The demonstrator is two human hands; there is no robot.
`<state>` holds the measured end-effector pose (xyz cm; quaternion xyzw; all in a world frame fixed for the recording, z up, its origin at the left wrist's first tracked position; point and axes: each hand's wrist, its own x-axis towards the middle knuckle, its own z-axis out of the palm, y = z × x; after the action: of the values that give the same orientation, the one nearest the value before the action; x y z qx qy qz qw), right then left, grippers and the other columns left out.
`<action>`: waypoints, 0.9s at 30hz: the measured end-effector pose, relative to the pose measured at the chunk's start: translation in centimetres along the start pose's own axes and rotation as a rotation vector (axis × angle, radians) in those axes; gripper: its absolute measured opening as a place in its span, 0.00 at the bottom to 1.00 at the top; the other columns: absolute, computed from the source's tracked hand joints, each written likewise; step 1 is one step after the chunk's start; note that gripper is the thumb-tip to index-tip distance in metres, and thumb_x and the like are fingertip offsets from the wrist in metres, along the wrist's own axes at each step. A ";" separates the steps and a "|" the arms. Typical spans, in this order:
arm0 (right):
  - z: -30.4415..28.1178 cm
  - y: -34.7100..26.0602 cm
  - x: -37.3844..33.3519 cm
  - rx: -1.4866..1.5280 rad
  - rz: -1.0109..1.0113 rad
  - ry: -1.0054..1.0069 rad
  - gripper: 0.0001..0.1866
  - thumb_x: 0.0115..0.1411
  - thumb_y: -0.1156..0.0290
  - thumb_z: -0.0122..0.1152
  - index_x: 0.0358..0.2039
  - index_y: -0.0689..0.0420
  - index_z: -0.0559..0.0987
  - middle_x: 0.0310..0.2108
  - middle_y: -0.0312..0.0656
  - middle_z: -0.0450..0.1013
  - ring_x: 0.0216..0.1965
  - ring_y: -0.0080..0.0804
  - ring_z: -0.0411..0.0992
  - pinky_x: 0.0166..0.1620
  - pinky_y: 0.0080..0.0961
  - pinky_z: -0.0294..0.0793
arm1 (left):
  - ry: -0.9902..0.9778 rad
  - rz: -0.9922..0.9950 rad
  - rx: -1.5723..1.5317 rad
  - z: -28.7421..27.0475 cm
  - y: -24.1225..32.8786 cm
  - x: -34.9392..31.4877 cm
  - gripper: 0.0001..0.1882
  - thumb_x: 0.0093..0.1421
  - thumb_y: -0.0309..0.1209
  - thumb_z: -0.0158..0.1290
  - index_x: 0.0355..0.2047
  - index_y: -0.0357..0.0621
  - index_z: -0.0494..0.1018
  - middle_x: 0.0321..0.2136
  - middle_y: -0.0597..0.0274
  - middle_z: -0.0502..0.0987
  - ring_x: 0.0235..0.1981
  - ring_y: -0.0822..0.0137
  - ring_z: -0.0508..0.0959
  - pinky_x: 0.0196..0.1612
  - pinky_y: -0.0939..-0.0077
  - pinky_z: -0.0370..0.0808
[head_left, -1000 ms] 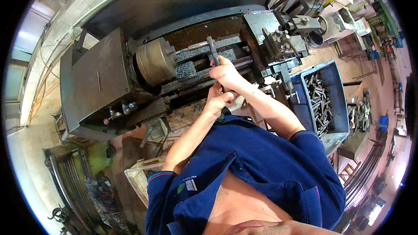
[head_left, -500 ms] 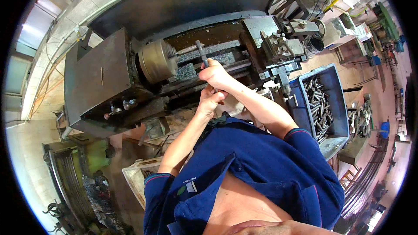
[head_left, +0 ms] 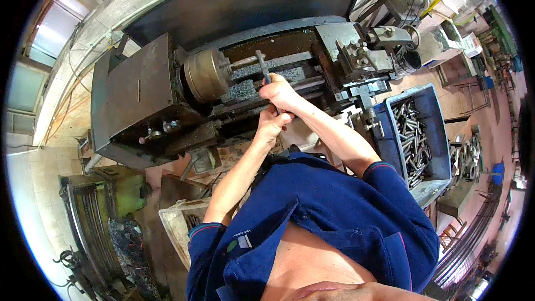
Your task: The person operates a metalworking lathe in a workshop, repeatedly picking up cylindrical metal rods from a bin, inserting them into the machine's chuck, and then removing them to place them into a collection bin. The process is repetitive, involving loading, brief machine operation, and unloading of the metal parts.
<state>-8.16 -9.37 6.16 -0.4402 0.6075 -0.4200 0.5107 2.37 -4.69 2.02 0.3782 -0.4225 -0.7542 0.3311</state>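
While our left hand [head_left: 271,125] curls around the lower end of a metal tool [head_left: 264,67], our right hand [head_left: 278,93] grips its shaft higher up, both to the right of the lathe chuck [head_left: 207,75] and nearer us. The tool's head reaches beside the thin rod [head_left: 244,62] jutting rightward from the chuck; whether they touch, we cannot tell. Metal chips [head_left: 241,90] lie just right of the chuck, a blue bin [head_left: 442,128] of metal pieces [head_left: 412,145] well to its right, and a dark panel [head_left: 251,0] behind it.
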 end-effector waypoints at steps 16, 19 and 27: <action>0.2 -0.3 0.0 -0.003 -0.034 -0.049 0.12 0.40 0.69 0.55 0.24 0.63 0.68 0.19 0.39 0.65 0.25 0.28 0.63 0.29 0.27 0.65 | -0.081 0.098 0.011 -0.5 -0.1 0.3 0.26 0.39 0.45 0.61 0.33 0.39 0.69 0.24 0.68 0.73 0.25 0.75 0.74 0.23 0.85 0.69; -1.0 -0.8 -0.9 0.042 -0.038 -0.009 0.10 0.40 0.70 0.54 0.23 0.61 0.68 0.19 0.35 0.64 0.23 0.24 0.61 0.26 0.25 0.63 | -0.096 0.072 0.004 0.5 0.2 0.8 0.24 0.39 0.41 0.60 0.33 0.39 0.69 0.24 0.67 0.74 0.25 0.76 0.74 0.22 0.87 0.67; -3.8 0.8 -1.8 0.284 0.053 0.108 0.07 0.41 0.74 0.53 0.24 0.56 0.67 0.18 0.31 0.61 0.20 0.19 0.58 0.22 0.19 0.56 | -0.263 0.016 -0.036 2.3 0.4 1.7 0.22 0.38 0.34 0.60 0.33 0.37 0.67 0.26 0.65 0.74 0.27 0.76 0.73 0.25 0.86 0.68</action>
<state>-11.83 -7.23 6.32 -0.3242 0.5801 -0.5111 0.5451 -0.35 -5.38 2.63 0.2667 -0.4517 -0.8019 0.2858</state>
